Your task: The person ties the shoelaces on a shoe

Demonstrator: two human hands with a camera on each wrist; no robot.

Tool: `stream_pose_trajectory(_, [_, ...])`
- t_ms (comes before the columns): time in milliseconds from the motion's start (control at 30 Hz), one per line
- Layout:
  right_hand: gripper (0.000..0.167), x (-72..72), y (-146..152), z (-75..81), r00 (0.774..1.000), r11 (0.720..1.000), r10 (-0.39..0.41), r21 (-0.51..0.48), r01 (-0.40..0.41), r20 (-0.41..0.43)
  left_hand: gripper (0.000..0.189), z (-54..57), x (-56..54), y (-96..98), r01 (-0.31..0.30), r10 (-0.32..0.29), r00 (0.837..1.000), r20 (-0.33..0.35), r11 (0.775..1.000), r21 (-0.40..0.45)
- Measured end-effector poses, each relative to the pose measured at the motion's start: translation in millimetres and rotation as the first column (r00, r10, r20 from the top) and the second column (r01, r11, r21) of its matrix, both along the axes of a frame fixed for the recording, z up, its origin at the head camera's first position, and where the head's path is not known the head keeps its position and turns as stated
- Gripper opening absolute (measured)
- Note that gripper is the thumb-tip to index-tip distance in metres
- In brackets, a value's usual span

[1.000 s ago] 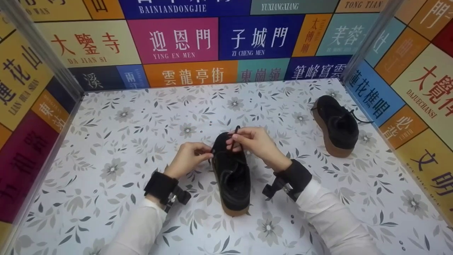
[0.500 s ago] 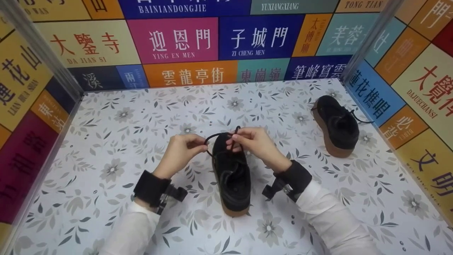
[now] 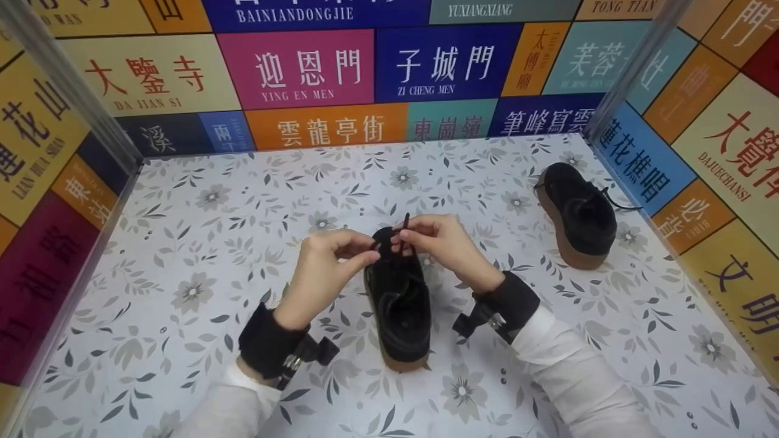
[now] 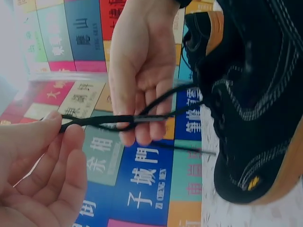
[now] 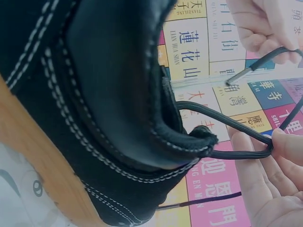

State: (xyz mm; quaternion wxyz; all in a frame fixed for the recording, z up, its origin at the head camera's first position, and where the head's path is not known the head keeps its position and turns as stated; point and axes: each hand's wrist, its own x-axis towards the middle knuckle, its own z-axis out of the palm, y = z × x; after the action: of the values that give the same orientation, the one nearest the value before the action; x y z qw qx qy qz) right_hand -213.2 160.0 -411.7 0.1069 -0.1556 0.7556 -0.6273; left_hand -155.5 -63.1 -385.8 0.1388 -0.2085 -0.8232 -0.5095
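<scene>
A black low shoe (image 3: 405, 322) with a tan sole lies with its heel toward me and its toe pointing away. Over its toe, my right hand (image 3: 441, 243) pinches a loop of the black shoelace (image 5: 222, 118), which runs back to the shoe's eyelets in the right wrist view. My left hand (image 3: 331, 267) pinches the other stretch of lace, just left of the right fingers; its metal tip (image 5: 239, 75) sticks out beyond the left fingers. In the left wrist view the lace (image 4: 111, 119) spans both hands.
A second black shoe (image 3: 578, 216) with a loose lace rests at the back right of the flower-patterned table (image 3: 201, 243). Printed panels with clear corner strips wall off the back (image 3: 298, 67) and both sides.
My left hand first drew its lace out to the left and upward from the shoe's side, then came back right, close to the right fingers. The right hand stays nearly still.
</scene>
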Motion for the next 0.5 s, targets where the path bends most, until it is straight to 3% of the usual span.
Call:
stream_pose_trajectory(167, [0.022,0.1,-0.6,0.7,0.999,0.999,-0.02,0.025,0.021,-0.032,0.014,-6.3,8.2,13.5,0.004,-0.002,0.999,-0.047,0.999,0.041])
stream_pose_trajectory(300, [0.021,0.0,-1.0,0.4,0.999,0.999,-0.026,0.031,0.028,-0.045,0.012,-17.4,11.5,22.7,-0.013,0.02,0.986,-0.163,0.999,0.045])
stream_pose_trajectory(367, [0.021,0.2,-1.1,0.5,0.999,0.999,-0.024,0.023,0.025,-0.039,0.011,-24.3,12.0,26.7,-0.01,0.021,0.968,-0.251,0.999,0.043])
stream_pose_trajectory(500, [0.021,0.7,-1.8,0.3,1.0,1.0,-0.014,-0.001,0.014,-0.02,0.01,-42.1,8.8,32.4,0.018,-0.007,0.91,-0.415,1.0,0.023])
